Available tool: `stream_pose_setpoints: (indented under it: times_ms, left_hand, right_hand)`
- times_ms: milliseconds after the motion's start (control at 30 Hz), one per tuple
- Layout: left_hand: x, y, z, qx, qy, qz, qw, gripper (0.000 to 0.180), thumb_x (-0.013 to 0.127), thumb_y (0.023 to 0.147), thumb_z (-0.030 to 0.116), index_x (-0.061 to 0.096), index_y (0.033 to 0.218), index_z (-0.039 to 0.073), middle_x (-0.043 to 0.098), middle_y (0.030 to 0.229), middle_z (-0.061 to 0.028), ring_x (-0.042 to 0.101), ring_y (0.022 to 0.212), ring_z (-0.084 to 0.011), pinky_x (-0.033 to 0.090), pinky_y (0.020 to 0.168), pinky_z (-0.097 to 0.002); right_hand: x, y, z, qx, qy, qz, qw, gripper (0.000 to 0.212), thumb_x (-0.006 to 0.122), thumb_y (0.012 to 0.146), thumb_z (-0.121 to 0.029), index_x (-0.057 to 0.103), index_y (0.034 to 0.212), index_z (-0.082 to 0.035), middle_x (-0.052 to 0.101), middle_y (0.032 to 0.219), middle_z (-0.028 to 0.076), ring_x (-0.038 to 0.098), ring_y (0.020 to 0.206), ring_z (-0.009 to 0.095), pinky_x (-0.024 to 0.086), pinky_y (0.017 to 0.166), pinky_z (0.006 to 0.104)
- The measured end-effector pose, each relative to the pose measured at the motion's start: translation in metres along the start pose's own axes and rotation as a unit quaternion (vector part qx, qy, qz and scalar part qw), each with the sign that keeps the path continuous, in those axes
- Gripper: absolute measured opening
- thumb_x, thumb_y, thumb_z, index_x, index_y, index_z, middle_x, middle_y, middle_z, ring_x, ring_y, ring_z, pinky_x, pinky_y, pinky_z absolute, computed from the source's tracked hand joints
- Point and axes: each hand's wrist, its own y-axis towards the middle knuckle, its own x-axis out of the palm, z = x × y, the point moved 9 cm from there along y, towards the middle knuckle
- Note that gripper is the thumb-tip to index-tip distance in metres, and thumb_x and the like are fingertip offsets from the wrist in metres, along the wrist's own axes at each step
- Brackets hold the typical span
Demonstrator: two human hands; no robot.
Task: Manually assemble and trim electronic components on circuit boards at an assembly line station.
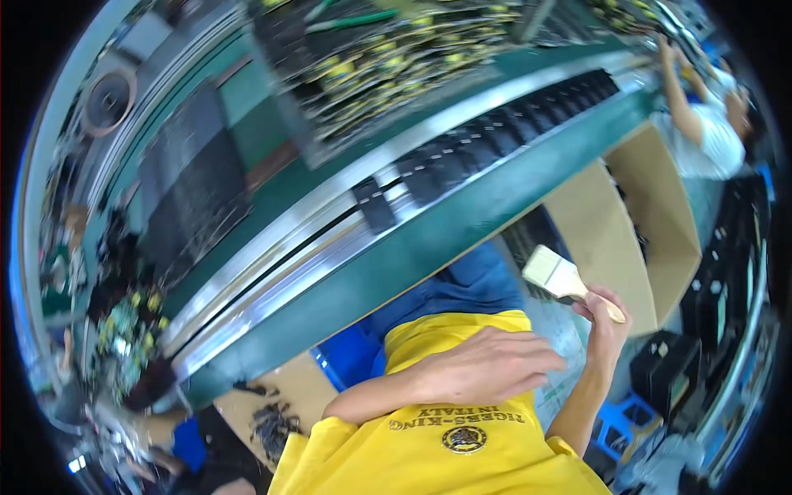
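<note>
- Yellow T-shirt (495,466), nearest the camera: worn by the person, dark lettering and a round badge on the chest.
- Green workbench (445,247): runs aslant from lower left to upper right, a long silver rail (272,276) set along its top.
- Stacked layers of black and yellow parts (396,78): heaped on the far side of the rail, slightly blurred.
- Cardboard box (606,247): open, just beyond the near edge of the bench, at right; dark contents partly hidden.
- Co-worker (705,136): pale top, arms raised, at the upper right.
- Row of black pieces (487,144): side by side along the rail; one single black piece (375,206) sits apart at its left end.
- Left hand (495,363): held before the shirt, back uppermost, fingers extended and close together.
- Right hand (606,312): raised near the box, fingers curled and clamped on a wooden handle.
- Flat brush (566,280): in the right hand, pale bristles tilted toward the upper left, beyond the left fingertips.
</note>
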Motion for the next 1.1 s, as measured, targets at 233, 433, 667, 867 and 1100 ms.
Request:
stream_pose_setpoints:
  times_ms: [233,433,667,867,1100]
  left_hand:
    - [-0.008,-0.004,0.021,0.072,-0.107,0.119,0.985,0.013,0.074,0.108,0.007,0.074,0.121,0.009,0.073,0.114,-0.0046,0.068,0.096,-0.0257,0.056,0.084,-0.0399]
    - [-0.040,-0.020,0.037,0.114,-0.122,0.230,0.959,0.005,0.076,0.105,0.006,0.073,0.108,0.007,0.069,0.102,-0.0063,0.063,0.083,-0.0269,0.048,0.071,-0.0414]
    - [-0.061,-0.040,0.024,0.066,-0.187,0.237,0.951,0.021,0.075,0.105,-0.005,0.079,0.125,0.002,0.075,0.105,-0.0088,0.063,0.079,-0.0239,0.050,0.072,-0.0350]
    - [-0.076,-0.016,-0.009,0.090,-0.179,0.197,0.960,0.032,0.073,0.105,-0.012,0.081,0.135,-0.003,0.082,0.129,-0.0146,0.068,0.085,-0.0202,0.058,0.080,-0.0296]
    - [-0.106,0.023,0.008,0.108,-0.167,0.233,0.952,0.044,0.064,0.109,-0.008,0.076,0.149,0.004,0.080,0.120,-0.0055,0.070,0.089,-0.0165,0.057,0.079,-0.0282]
  right_hand:
    - [0.329,-0.122,-0.017,-0.060,-0.079,-0.584,0.806,0.027,0.088,0.089,-0.003,0.090,0.115,-0.005,0.088,0.099,0.005,0.073,0.084,0.012,0.061,0.079,0.0277]
    - [0.425,-0.237,0.012,-0.183,-0.013,-0.627,0.757,0.024,0.087,0.092,-0.010,0.090,0.115,-0.006,0.088,0.098,0.007,0.072,0.078,0.017,0.060,0.074,0.0316]
    - [0.211,-0.026,-0.021,-0.090,-0.085,-0.261,0.957,0.023,0.088,0.092,-0.006,0.089,0.114,-0.004,0.084,0.090,0.007,0.072,0.082,0.014,0.059,0.077,0.0266]
    - [-0.090,0.066,0.006,-0.027,-0.042,0.058,0.997,0.021,0.076,0.092,-0.005,0.080,0.108,0.008,0.079,0.088,0.015,0.075,0.068,0.020,0.063,0.061,0.0305]
    - [-0.113,0.103,-0.198,-0.362,0.011,0.233,0.902,0.017,0.076,0.100,-0.003,0.080,0.115,0.005,0.078,0.110,0.007,0.067,0.086,0.017,0.056,0.079,0.0264]
